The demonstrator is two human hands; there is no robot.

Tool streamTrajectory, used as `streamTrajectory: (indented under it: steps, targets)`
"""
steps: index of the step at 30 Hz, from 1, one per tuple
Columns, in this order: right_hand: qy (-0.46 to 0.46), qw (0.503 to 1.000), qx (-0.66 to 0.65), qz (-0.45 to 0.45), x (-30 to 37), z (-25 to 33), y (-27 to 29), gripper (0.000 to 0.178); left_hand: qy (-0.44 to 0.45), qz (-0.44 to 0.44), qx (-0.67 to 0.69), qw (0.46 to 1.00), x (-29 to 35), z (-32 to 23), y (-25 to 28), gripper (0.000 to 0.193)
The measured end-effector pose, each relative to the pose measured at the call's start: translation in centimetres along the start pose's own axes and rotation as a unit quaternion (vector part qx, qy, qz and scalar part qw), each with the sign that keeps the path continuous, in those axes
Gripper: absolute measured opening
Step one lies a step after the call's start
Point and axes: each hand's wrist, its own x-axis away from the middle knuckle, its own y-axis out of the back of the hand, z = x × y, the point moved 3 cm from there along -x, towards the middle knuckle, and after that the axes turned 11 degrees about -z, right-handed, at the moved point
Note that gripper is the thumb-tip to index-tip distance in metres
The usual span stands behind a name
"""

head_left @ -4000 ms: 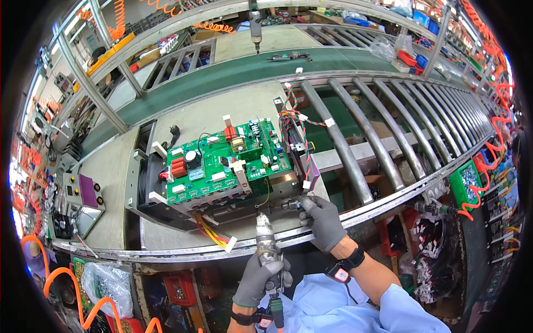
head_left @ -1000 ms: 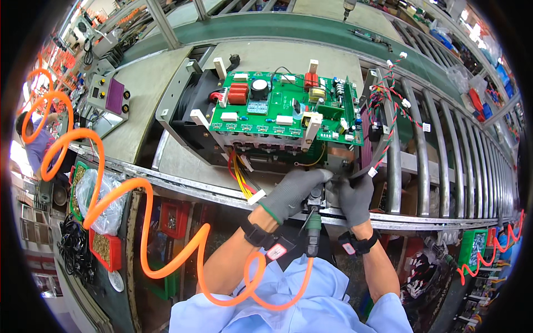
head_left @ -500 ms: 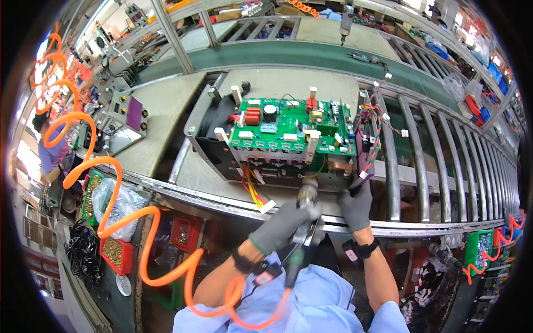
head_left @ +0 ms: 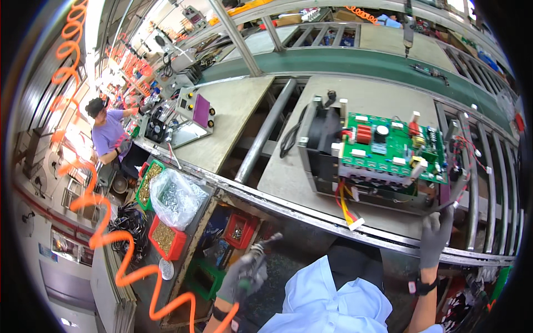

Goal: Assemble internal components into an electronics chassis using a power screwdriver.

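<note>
Green circuit board [head_left: 391,155] sits in its metal housing [head_left: 327,161] on the grey pallet, right hand [head_left: 436,236] w/ fingers together touching the housing's near-right corner, left hand [head_left: 244,275] closed round the screwdriver [head_left: 258,258] down by the parts bins, so I judge fetching a screw is in hand.

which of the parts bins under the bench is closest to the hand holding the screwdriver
The green plastic bin, empty-looking and low beside the left hand. The red bin of brass screws and green bin of screws sit farther left.
</note>
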Motion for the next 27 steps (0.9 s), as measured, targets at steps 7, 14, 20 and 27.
streamTrajectory:
  steps: [7,14,20,27]
  targets:
    - [0.319,0.935,0.055,0.143,8.4,11.8,-2.4,0.041,-0.111,0.037,0.179,0.977,-7.3,-12.0,-0.3,0.022]
    - [0.357,0.787,0.115,0.49,12.5,15.6,-16.2,0.042,-0.136,0.107,0.145,0.974,-11.7,-20.9,-4.3,0.018]
    - [0.439,0.783,0.117,0.425,14.3,15.6,-26.9,0.058,-0.207,0.045,0.221,0.952,-12.2,-25.3,-4.7,0.022]
    - [0.451,0.779,0.09,0.427,14.6,15.0,-30.5,0.052,-0.395,-0.076,0.004,0.916,-8.7,-15.2,-7.4,0.075]
